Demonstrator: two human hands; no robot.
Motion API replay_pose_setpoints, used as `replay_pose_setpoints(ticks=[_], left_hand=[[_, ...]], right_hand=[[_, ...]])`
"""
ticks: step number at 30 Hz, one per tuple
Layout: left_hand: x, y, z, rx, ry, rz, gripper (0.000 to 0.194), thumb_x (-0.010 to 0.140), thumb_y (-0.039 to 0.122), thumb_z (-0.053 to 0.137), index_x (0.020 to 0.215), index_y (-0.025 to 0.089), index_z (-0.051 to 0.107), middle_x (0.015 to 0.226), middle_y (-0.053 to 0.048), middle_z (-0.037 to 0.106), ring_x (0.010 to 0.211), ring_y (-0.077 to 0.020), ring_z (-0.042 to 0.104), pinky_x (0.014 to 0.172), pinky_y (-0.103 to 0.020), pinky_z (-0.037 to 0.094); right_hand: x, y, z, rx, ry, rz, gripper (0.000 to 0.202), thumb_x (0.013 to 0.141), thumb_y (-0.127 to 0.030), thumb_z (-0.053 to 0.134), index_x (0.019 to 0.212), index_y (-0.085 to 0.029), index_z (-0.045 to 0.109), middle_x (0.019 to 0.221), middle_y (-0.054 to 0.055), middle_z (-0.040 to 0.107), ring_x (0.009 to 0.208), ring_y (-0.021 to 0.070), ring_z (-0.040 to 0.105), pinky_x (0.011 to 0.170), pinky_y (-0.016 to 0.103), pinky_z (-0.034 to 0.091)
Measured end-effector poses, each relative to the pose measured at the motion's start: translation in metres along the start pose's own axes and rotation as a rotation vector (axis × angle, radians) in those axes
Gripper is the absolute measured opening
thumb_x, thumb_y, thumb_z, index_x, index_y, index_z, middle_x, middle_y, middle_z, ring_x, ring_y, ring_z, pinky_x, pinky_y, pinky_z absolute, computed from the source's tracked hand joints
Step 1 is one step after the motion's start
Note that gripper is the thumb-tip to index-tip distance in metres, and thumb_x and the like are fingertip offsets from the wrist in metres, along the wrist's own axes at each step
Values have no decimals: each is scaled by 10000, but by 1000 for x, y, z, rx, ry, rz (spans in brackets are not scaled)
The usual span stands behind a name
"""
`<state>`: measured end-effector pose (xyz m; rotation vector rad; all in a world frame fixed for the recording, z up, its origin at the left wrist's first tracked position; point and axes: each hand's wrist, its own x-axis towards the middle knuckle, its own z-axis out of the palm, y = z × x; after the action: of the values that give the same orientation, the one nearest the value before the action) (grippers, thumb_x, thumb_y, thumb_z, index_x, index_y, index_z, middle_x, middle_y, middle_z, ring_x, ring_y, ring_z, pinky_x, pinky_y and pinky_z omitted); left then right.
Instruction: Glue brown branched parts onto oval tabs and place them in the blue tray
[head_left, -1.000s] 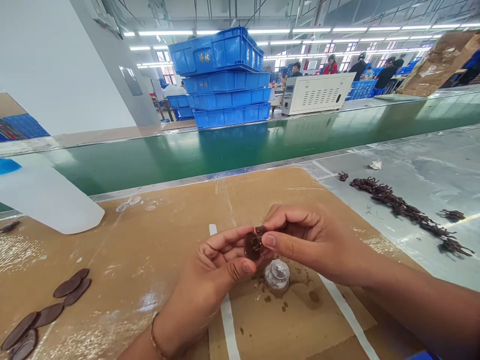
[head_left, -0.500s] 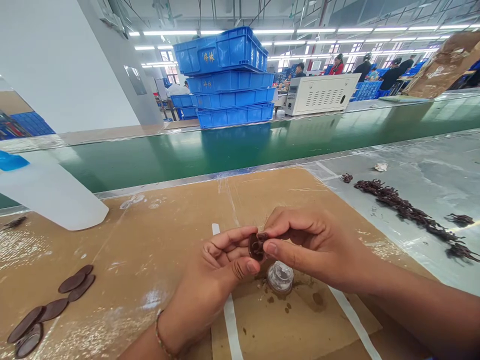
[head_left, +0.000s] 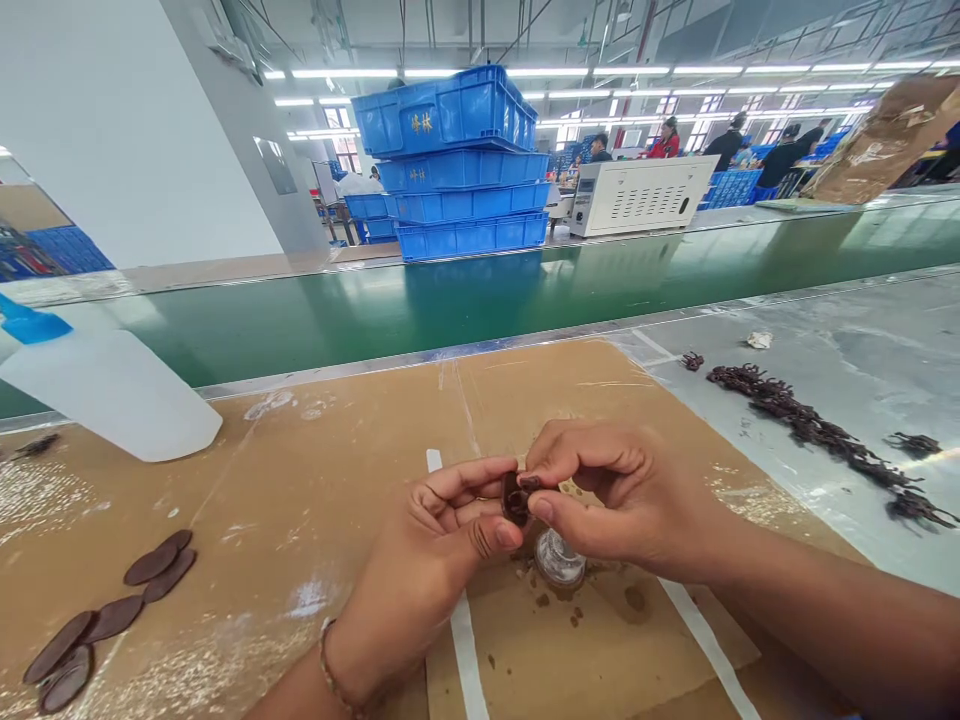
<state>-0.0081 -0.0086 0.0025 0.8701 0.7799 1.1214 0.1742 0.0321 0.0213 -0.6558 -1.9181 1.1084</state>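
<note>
Between finger and thumb, my left hand [head_left: 450, 540] holds a dark brown oval piece [head_left: 513, 498] upright over the brown board. My right hand [head_left: 615, 490] pinches a small dark brown piece [head_left: 529, 483] against the face of the oval one. The two hands nearly meet there, and fingertips hide part of both pieces. Just below my right fingers stands a small clear glass jar [head_left: 561, 560], with brown drops around it. More flat brown ovals [head_left: 114, 619] lie at the left. A long row of small dark, twisted pieces [head_left: 810, 420] lies on the grey table at the right.
A white bottle with a blue top [head_left: 142, 395] is at the left. Beyond the board runs a green belt [head_left: 337, 325], with stacked blue crates [head_left: 465, 175] and a beige metal box [head_left: 641, 195] behind it. Several people work in the background.
The small piece and my right fingertips have shifted slightly against the oval piece. Both hands keep their grip. The whole view has moved a little.
</note>
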Motion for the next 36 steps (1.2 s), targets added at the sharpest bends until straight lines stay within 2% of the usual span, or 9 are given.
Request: replay_pose_setpoints(ticks=[4, 10, 18, 23, 29, 36], left_hand=[[-2, 0, -1, 11, 2, -4, 388, 643, 205, 870, 1006, 212, 732, 948, -54, 739, 847, -139, 696, 772, -174, 561], [0, -1, -4, 14, 12, -19, 352, 675, 217, 852, 1007, 231, 733, 974, -45, 738, 811, -108, 674, 771, -177, 551], [0, -5, -7, 53, -31, -15, 338, 729, 265, 816, 1054, 255, 720, 1015, -37, 723, 909, -126, 654, 834, -214, 526], [1, -7, -7, 49, -11, -15, 321, 725, 263, 820, 1031, 252, 726, 1025, -39, 730, 919, -133, 658, 853, -225, 532], [0, -9, -6, 27, 28, -1, 299, 703, 254, 838, 984, 228, 739, 932, -33, 740, 861, -104, 665, 834, -184, 541], [2, -9, -6, -25, -10, 6, 332, 695, 240, 844, 1006, 205, 734, 1014, -58, 746, 928, -144, 692, 852, -195, 559]], right_hand=[[2, -1, 1, -13, -13, 6, 103, 782, -176, 654, 697, -179, 595, 750, 19, 643, 672, 132, 594, 612, 266, 469], [3, -3, 2, -24, 1, 42, 87, 785, -197, 663, 703, -172, 650, 727, 13, 645, 652, 120, 585, 606, 255, 455], [4, -2, 4, 32, 17, 58, 83, 765, -197, 695, 690, -177, 664, 717, -2, 653, 661, 113, 590, 627, 247, 451], [6, -2, 3, 73, 4, 152, 105, 751, -244, 708, 684, -170, 675, 728, 10, 661, 663, 124, 581, 601, 255, 440], [7, 0, 4, 96, 2, 161, 119, 759, -256, 701, 675, -176, 677, 724, 6, 656, 674, 126, 590, 594, 243, 447], [6, 1, 4, 71, 6, 176, 165, 770, -307, 678, 674, -173, 677, 730, 28, 664, 675, 148, 593, 581, 264, 442]])
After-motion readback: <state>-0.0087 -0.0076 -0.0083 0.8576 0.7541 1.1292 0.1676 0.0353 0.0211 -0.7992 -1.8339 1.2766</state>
